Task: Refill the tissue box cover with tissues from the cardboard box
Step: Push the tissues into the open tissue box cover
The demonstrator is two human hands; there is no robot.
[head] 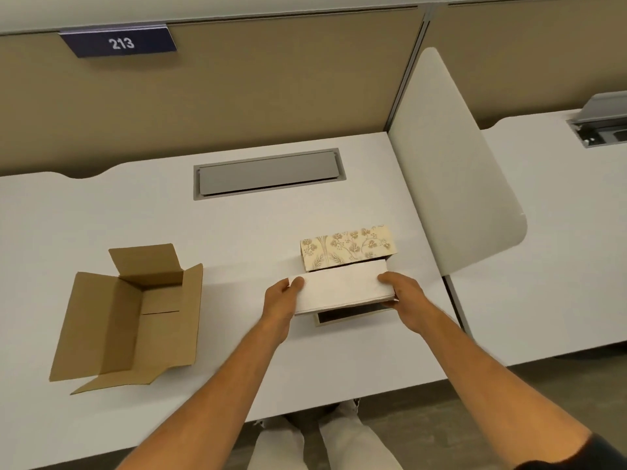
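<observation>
A white stack of tissues is held flat between both hands, just above the desk. My left hand grips its left end and my right hand grips its right end. Right behind and under the stack lies the tissue box cover, cream with a brown leaf pattern, with its dark open side showing below the stack. The brown cardboard box sits open on the left of the desk, flaps spread, and its inside looks empty.
The white desk has a grey cable hatch at the back. A white divider panel stands close on the right of the cover. The desk's front edge runs near my legs.
</observation>
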